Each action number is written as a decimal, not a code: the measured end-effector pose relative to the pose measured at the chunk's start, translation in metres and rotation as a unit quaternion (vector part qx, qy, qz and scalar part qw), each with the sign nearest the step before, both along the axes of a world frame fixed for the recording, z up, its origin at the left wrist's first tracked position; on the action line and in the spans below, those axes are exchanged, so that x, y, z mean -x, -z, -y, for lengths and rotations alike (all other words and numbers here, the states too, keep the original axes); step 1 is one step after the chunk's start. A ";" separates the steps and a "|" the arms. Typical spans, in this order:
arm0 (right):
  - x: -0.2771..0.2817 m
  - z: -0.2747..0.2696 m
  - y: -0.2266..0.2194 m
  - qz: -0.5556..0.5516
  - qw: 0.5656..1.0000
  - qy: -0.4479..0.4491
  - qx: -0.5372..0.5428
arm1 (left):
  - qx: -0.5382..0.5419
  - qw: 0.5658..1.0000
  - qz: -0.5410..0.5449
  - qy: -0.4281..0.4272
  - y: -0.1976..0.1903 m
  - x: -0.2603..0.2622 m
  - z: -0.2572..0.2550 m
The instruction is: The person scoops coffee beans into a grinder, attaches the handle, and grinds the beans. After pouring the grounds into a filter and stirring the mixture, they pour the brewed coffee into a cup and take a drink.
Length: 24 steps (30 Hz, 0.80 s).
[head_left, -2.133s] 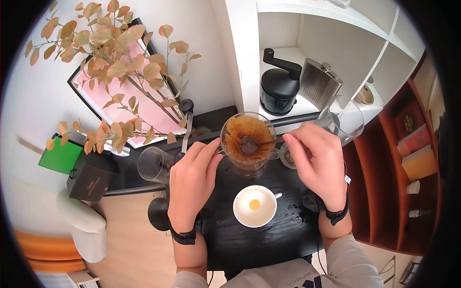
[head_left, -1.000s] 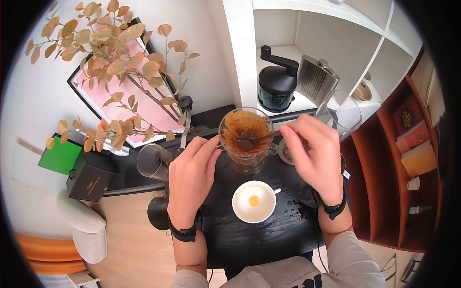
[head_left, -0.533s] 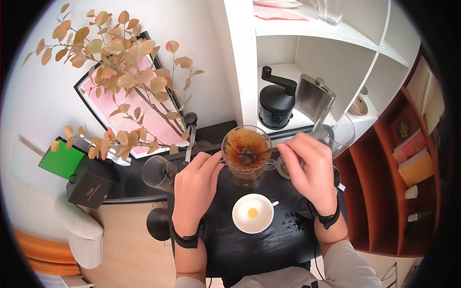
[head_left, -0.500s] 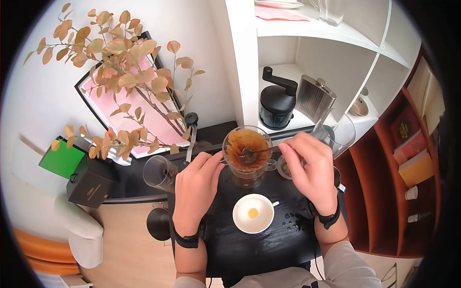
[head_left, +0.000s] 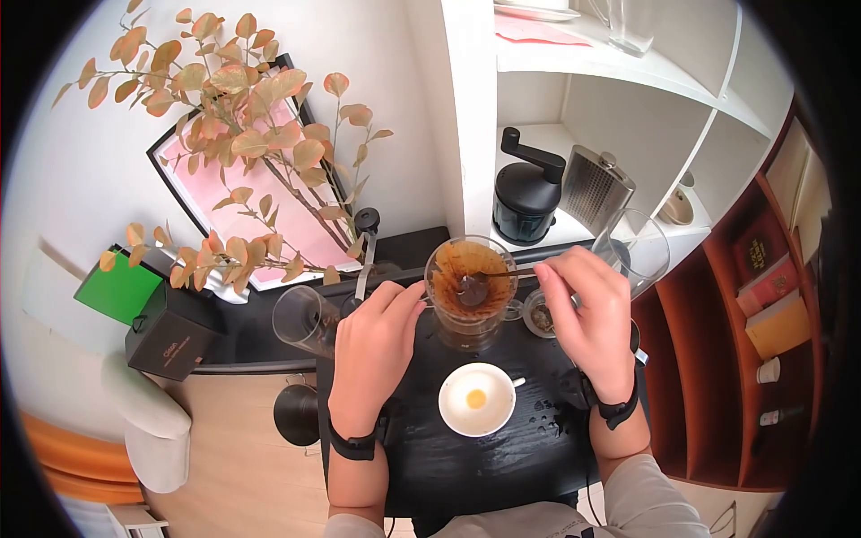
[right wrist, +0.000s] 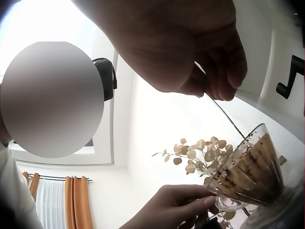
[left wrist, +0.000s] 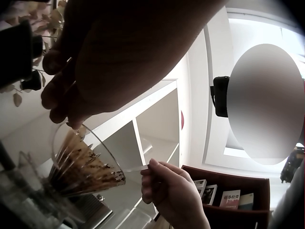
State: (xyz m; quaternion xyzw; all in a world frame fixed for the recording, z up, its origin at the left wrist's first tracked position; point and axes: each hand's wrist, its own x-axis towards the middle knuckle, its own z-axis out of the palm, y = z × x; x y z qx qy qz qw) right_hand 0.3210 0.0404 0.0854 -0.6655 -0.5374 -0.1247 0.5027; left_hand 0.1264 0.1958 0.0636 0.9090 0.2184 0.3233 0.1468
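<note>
**Stick in the Cone, Both Grips Busy**

The step in hand looks like poking or stirring the dark grounds. They sit in brown paper in the glass cone, between the two grips and a bit ahead of them. The cone seems to stand on a glass pot on the black table.

The right grip pinches a thin metal stick, thumb and fingertips clamped on it. From there the stick goes left, over the rim and down to the grounds. I cannot tell if it is a spoon.

The left grip has its thumb and fingers closed on the cone's loop.

A white cup is closer to the person than both grips, with something yellow in it.

I think the next move calls for small, slow pushes of the stick, with the left grip firm so the cone won't tip.
</note>
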 end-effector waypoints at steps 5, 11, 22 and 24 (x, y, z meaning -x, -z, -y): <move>0.002 0.001 0.001 0.017 1.000 -0.015 0.021 | -0.023 1.000 -0.004 0.004 0.003 0.000 -0.002; 0.002 0.002 -0.003 -0.001 1.000 -0.011 0.015 | -0.021 1.000 -0.006 0.005 0.002 0.001 -0.002; 0.004 0.005 -0.006 0.010 0.999 -0.016 0.035 | -0.011 1.000 -0.008 -0.003 0.002 0.000 -0.001; 0.002 0.005 -0.006 0.001 1.000 -0.010 0.021 | -0.005 1.000 -0.006 -0.002 0.002 -0.001 -0.001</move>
